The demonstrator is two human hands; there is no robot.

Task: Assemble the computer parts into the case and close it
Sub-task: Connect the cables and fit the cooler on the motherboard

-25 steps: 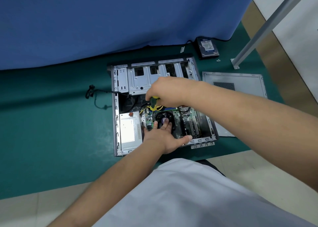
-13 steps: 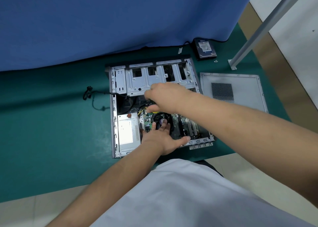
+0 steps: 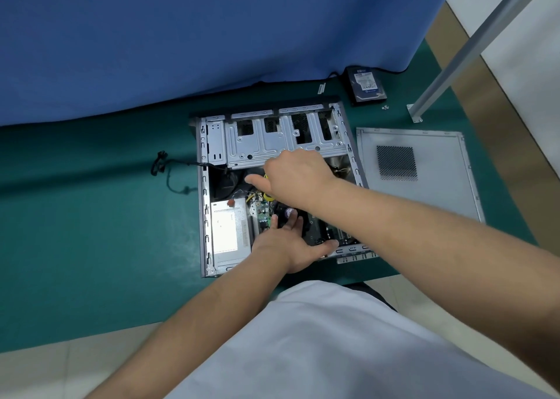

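The computer case (image 3: 274, 144) lay open on its side on the green mat (image 3: 91, 217), and all positions below are given relative to it. Inside the case, the right hand (image 3: 295, 176) was curled around the yellow handle of a screwdriver (image 3: 268, 195), with the forefinger extended toward the case's left wall; the tool's tip was hidden. Just nearer the person, the left hand (image 3: 288, 241) rested flat with fingers spread on the black cooler fan (image 3: 286, 214) over the motherboard (image 3: 263, 214), the thumb lying out toward the case's near right corner. The power supply (image 3: 227, 232) sat in the case's near left corner. The drive cage (image 3: 272, 138) occupied the far end. A black cable (image 3: 169, 174) trailed out of the left wall onto the mat. The side panel (image 3: 424, 174) lay flat just beside the case's right wall. The hard drive (image 3: 365, 85) lay beyond the far right corner, near the blue curtain (image 3: 181, 35), with small screws (image 3: 385, 107) close to it.
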